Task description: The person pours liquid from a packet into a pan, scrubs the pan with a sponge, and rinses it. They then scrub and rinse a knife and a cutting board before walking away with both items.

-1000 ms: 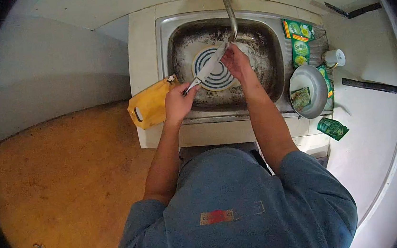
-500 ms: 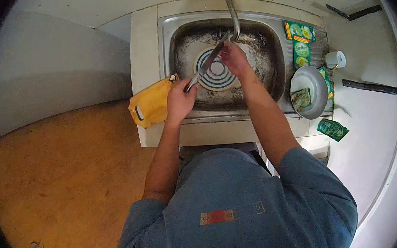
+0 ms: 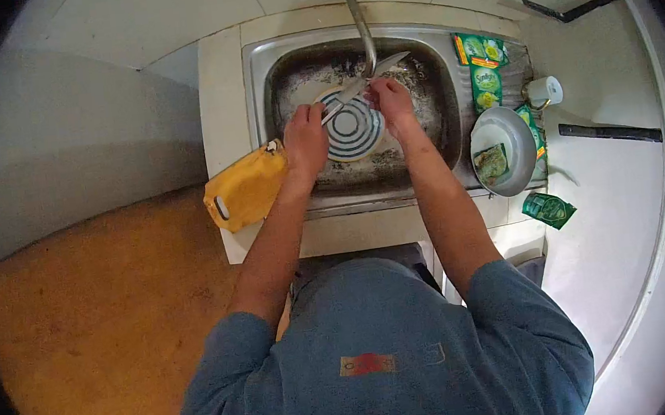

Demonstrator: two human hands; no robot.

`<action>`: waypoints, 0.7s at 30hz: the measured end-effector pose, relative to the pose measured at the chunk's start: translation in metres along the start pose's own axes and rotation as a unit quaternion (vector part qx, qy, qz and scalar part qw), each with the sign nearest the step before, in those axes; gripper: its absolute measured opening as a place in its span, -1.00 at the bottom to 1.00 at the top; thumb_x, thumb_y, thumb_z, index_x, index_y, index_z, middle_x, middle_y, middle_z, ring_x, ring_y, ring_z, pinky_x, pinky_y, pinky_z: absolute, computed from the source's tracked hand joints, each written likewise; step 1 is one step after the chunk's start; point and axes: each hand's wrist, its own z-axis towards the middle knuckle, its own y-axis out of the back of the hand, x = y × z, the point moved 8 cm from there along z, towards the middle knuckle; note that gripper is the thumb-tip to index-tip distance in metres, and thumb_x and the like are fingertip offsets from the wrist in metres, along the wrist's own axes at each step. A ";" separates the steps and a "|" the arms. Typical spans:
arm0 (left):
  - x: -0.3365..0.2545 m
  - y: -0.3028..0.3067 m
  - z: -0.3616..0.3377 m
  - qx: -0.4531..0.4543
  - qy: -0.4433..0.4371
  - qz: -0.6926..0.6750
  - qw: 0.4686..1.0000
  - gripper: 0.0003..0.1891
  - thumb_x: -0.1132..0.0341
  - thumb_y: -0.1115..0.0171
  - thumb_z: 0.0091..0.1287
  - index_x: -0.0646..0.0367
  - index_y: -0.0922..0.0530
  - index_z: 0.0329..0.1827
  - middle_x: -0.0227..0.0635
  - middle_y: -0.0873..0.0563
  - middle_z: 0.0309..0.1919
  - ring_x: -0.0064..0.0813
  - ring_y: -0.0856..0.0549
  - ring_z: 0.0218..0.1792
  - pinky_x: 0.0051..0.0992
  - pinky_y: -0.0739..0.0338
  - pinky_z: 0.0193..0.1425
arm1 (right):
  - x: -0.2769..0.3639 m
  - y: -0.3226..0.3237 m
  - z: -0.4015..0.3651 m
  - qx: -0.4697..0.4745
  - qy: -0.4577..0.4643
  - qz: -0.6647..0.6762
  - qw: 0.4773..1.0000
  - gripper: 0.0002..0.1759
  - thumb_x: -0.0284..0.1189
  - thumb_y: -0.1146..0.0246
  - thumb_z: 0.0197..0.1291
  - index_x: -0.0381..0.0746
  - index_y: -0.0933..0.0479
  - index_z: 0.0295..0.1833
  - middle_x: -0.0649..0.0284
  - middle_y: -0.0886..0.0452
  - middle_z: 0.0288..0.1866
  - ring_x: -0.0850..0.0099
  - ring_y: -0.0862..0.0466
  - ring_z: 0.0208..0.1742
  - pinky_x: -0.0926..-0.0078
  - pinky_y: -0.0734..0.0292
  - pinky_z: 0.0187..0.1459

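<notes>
My left hand (image 3: 306,142) is closed around the handle of a long knife (image 3: 352,90) over the sink (image 3: 439,129). The blade slants up and right, its tip passing just beyond the faucet's mouth. At the blade's middle, my right hand (image 3: 393,104) has its fingers bent against the near edge; the fingertips are partly hidden. Below the knife, a round plate (image 3: 366,145) with blue and white rings lies in the stained basin. The curved metal faucet (image 3: 364,32) reaches down close to the blade.
A yellow cutting board (image 3: 249,187) leans over the sink's left edge. On the drainboard sit a grey bowl (image 3: 525,145) holding a worn sponge (image 3: 491,165), green Sunlight packets (image 3: 486,85) and a white mug (image 3: 545,91). Another green packet (image 3: 549,210) lies nearer, at the right.
The knife has turned to a flatter slant and shifted right, its blade now reaching past the faucet. My left hand has risen toward the plate's left side. The whole view has shifted slightly.
</notes>
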 end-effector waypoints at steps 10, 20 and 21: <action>-0.031 -0.071 0.065 0.156 -0.002 -0.035 0.987 -0.66 0.09 -0.26 0.15 0.16 -0.58 -0.16 -0.12 -0.60 -0.27 -0.14 -0.64 -0.23 -0.21 -0.54 -0.17 | 0.050 0.074 -0.010 -0.155 0.151 -0.036 0.976 -0.80 -0.39 -0.13 0.25 -0.29 -0.51 -0.35 0.33 -0.59 -0.47 0.60 -0.53 -0.47 0.65 -0.39 -0.42; -0.038 -0.072 0.077 0.229 -0.053 0.061 0.970 -0.47 -0.22 -0.13 0.16 0.08 -0.64 -0.15 -0.10 -0.68 -0.36 -0.10 -0.67 -0.23 -0.16 -0.55 -0.19 | 0.046 0.079 -0.009 -0.119 0.116 0.026 0.986 -0.81 -0.38 -0.09 0.27 -0.26 -0.46 -0.34 0.36 -0.54 -0.49 0.61 -0.51 -0.46 0.64 -0.37 -0.43; -0.034 -0.066 0.071 0.227 -0.048 0.063 0.971 -0.47 -0.22 -0.13 0.16 0.08 -0.64 -0.15 -0.10 -0.68 -0.36 -0.10 -0.67 -0.23 -0.16 -0.55 -0.19 | 0.038 0.073 -0.009 -0.110 0.099 0.018 0.989 -0.80 -0.36 -0.09 0.28 -0.24 -0.46 -0.34 0.34 -0.55 -0.45 0.57 -0.52 -0.43 0.59 -0.39 -0.38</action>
